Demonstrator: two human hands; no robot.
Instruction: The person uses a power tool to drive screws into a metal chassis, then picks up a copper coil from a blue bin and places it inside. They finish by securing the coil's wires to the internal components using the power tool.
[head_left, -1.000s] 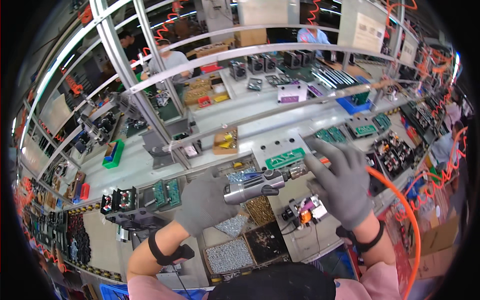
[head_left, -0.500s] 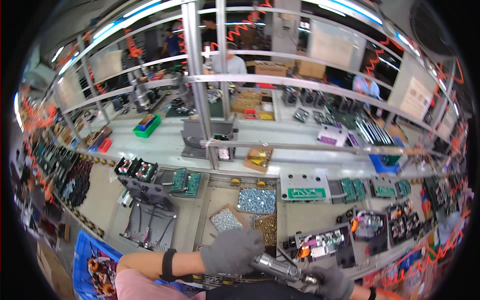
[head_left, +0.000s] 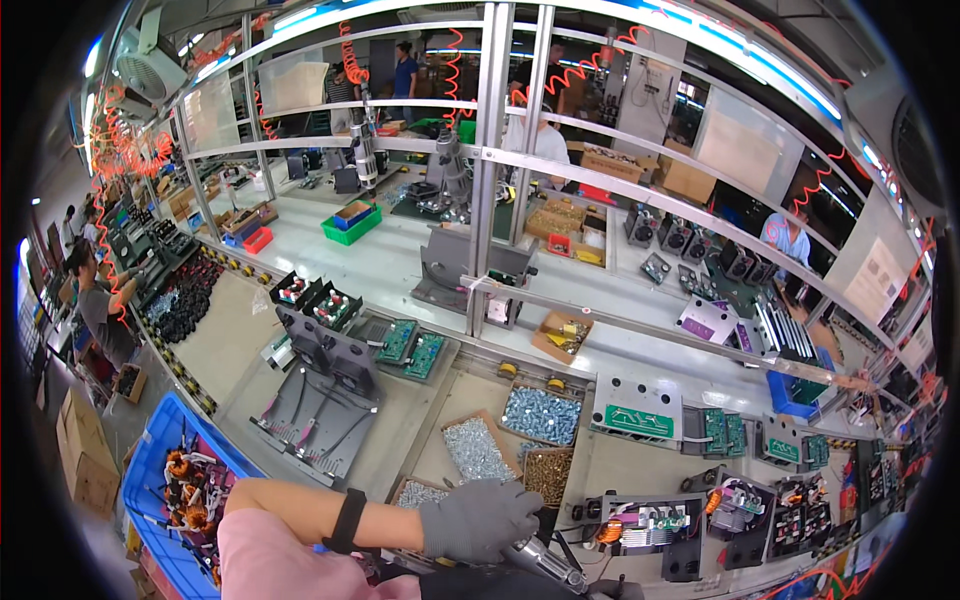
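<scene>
Gripping the power tool (head_left: 548, 563) with the left hand (head_left: 480, 522), gloved fingers curled around one end. Right hand (head_left: 618, 590) is mostly cut off at the lower edge, by the tool's other end; can't tell if it's spread or pinching. Tool is low at bottom center; a second ago it was up over the bench (head_left: 229, 350), both hands fully in view. View has swung left, so more of the blue tub (head_left: 148, 470) shows. Printed sheet (head_left: 868, 285) at right: text too small to read. Tub holds orange coils (head_left: 187, 515) and wires. Shallow trays (head_left: 508, 447) beyond the left hand hold silver screws (head_left: 474, 450), bluish screws (head_left: 541, 414), brass screws (head_left: 548, 474). Green bin (head_left: 350, 236) holds a smaller blue box.
</scene>
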